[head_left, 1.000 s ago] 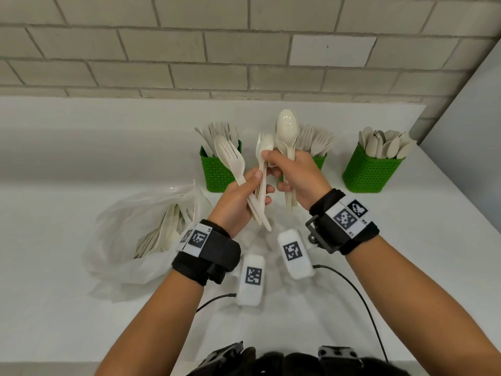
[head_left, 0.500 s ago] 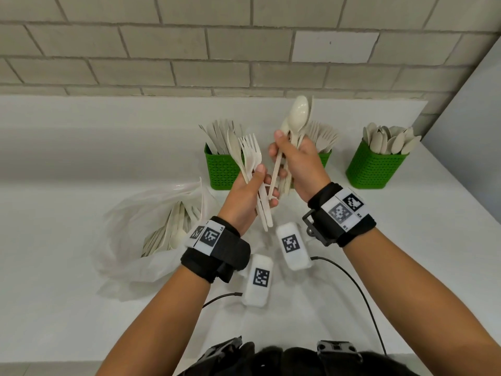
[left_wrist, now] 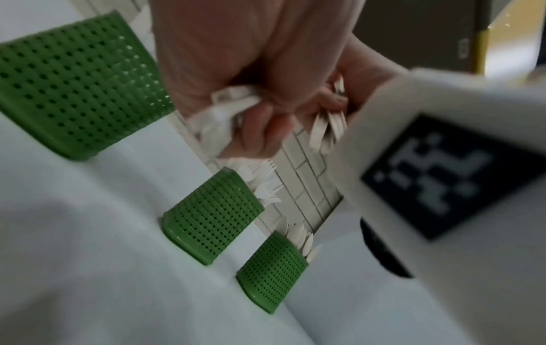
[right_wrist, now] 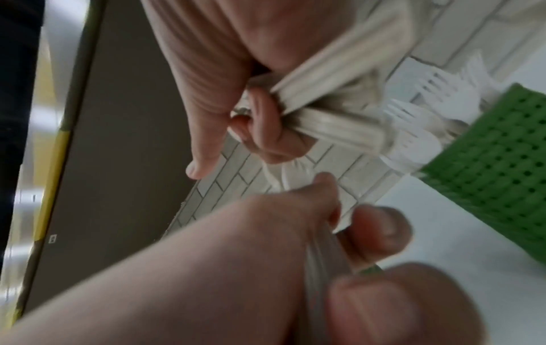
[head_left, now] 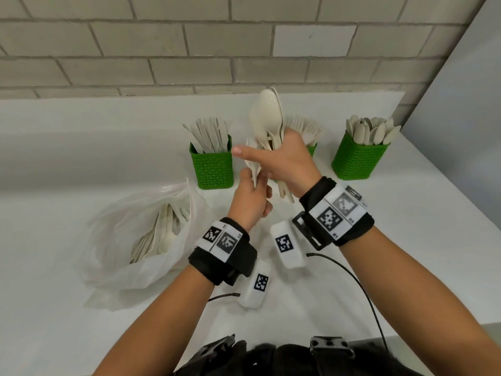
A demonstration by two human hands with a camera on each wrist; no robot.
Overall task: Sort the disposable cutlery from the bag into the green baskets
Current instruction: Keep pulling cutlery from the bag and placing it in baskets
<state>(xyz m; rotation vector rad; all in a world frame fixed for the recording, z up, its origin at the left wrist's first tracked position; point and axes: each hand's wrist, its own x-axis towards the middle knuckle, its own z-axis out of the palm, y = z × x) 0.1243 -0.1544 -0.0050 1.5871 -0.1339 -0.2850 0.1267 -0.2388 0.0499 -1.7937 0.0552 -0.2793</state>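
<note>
Right hand (head_left: 287, 161) curled round a bunch of spoons (head_left: 268, 118), bowls up, handle ends poking out below the palm; thumb sticking out straight to the left, free of the bundle. Likely kept free to take in the next piece. Left hand (head_left: 250, 202) just below and touching, fingers pinched on a few pale handles (head_left: 253, 165); type hidden from the head view, left wrist view too blurred to call fork or spoon. Hands bunched together mid-air in front of the middle basket (head_left: 311, 149), apparently handing same-type pieces across so one fist carries one kind for a single drop.

Three green baskets along the back of the white counter (head_left: 67, 308): left basket (head_left: 212, 165) with flat knife-like pieces, middle basket with forks (head_left: 306, 128), mostly behind the right hand, right basket (head_left: 356, 162) with spoons. Handles down, heads up in each, so types read at a glance. Spoon bundle probably bound for the right basket, well apart to the right.

Clear plastic bag (head_left: 141, 240) lying open on the counter left of the left wrist, more unsorted cutlery (head_left: 162, 234) inside, mouth facing the hands for easy reach. Plenty left to sort, judging by the bag. Risk: loose handles slipping from the left pinch during transfer.
</note>
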